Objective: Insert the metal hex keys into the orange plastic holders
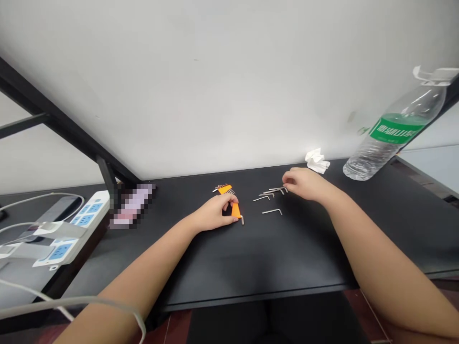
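My left hand [216,213] pinches an orange hex key holder [235,210] between thumb and fingers. One hex key [243,220] sticks out at the holder's right edge. Just beyond this hand lies a second orange holder [225,189] filled with several small hex keys. My right hand [300,183] is closed, its fingertips at the bent end of the farthest loose hex key [275,188]; I cannot tell whether that key is lifted. Several more loose hex keys lie beside it, and a single hex key [272,211] rests nearer to me.
A crumpled tissue [317,161] and a large water bottle [389,131] with a green label stand at the back right of the black table [265,258]. On the left are a white power strip [77,229] with cables and a blurred pinkish item [133,205] by the black frame.
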`<act>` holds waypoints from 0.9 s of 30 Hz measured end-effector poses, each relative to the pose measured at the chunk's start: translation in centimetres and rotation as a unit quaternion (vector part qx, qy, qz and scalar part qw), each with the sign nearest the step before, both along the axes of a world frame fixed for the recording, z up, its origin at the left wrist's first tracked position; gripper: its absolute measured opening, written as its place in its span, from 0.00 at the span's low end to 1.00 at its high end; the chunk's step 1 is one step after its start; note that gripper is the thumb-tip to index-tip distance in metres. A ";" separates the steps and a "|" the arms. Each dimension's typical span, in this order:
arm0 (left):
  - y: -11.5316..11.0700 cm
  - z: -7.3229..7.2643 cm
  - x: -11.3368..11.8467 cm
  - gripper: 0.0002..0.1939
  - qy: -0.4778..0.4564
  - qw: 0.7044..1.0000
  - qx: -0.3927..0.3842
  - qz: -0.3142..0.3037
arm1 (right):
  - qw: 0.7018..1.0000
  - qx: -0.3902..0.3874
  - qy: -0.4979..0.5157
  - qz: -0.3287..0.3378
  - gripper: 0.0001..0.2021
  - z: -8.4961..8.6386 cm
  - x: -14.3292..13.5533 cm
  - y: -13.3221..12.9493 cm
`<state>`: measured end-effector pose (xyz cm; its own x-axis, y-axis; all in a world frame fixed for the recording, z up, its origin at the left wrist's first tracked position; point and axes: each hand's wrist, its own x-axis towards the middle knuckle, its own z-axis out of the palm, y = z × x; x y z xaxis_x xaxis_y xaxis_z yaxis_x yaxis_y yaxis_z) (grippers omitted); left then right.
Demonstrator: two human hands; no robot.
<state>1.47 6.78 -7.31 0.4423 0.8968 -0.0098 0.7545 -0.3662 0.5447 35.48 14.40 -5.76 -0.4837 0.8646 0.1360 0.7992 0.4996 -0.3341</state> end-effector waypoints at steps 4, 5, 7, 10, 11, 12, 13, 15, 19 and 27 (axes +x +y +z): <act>-0.1 -0.1 0.0 0.22 -0.006 1.000 0.006 0.002 | 0.999 -0.027 0.035 0.020 0.13 -1.8 1.0 2.0; -0.1 -0.1 0.0 0.22 -0.007 1.000 0.008 0.001 | 0.998 -0.036 0.029 0.032 0.13 -2.1 0.8 2.3; -0.2 0.0 0.1 0.21 -0.008 1.000 0.010 0.001 | 0.998 -0.045 0.000 0.037 0.11 -2.4 0.4 2.5; -0.2 0.0 0.1 0.21 -0.009 1.000 0.004 0.001 | 0.996 -0.059 -0.067 -0.030 0.06 -2.1 0.2 2.6; -0.1 -0.1 0.1 0.21 -0.012 1.000 0.001 0.001 | 0.992 -0.065 -0.087 -0.058 0.05 -2.0 0.3 2.6; -0.1 -0.1 0.0 0.21 -0.014 1.000 -0.002 0.002 | 0.989 -0.071 -0.100 -0.082 0.04 -1.8 0.4 2.6; 0.0 -0.2 -0.1 0.22 -0.017 1.000 -0.004 0.004 | 0.987 -0.077 -0.101 -0.098 0.04 -1.6 0.6 2.4; 0.1 -0.5 -0.4 0.23 -0.022 1.000 -0.006 0.008 | 0.988 -0.099 -0.059 -0.099 0.05 -1.1 0.8 1.8; 0.3 -1.0 -0.8 0.23 -0.042 0.999 -0.007 0.011 | 0.966 -0.221 0.129 0.027 0.09 -0.1 -0.8 -0.7; 0.3 -1.0 -0.6 0.21 -0.059 0.998 0.001 0.001 | 0.948 -0.242 0.151 0.143 0.09 -1.6 -6.8 -3.8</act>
<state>0.90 7.08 -8.30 0.4389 0.8975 0.0432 0.6857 -0.3656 0.6294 28.68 10.59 -7.37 -0.7099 0.7005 -0.0735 0.4861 0.4118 -0.7708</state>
